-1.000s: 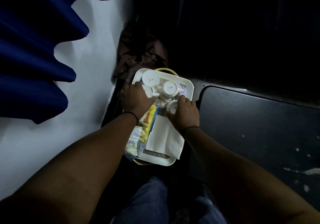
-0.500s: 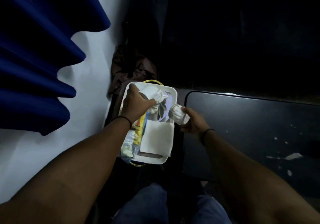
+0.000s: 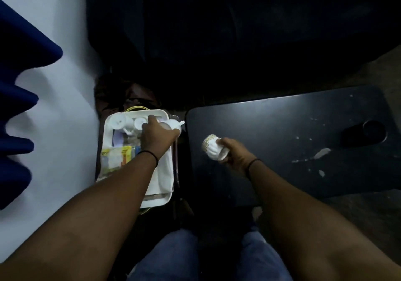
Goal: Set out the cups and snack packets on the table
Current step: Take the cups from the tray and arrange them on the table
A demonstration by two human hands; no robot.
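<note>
Gripping a tilted white cup (image 3: 212,148) above the dark table (image 3: 282,133), the right hand (image 3: 235,154) curls around it. The left hand (image 3: 157,136) holds a second cup (image 3: 174,125) over the tray (image 3: 156,202); snack packets (image 3: 117,158) lie beside its wrist.

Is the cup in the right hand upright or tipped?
Tipped. The cup lies on its side in the right hand over the dark table, its gold-patterned rim facing left.
</note>
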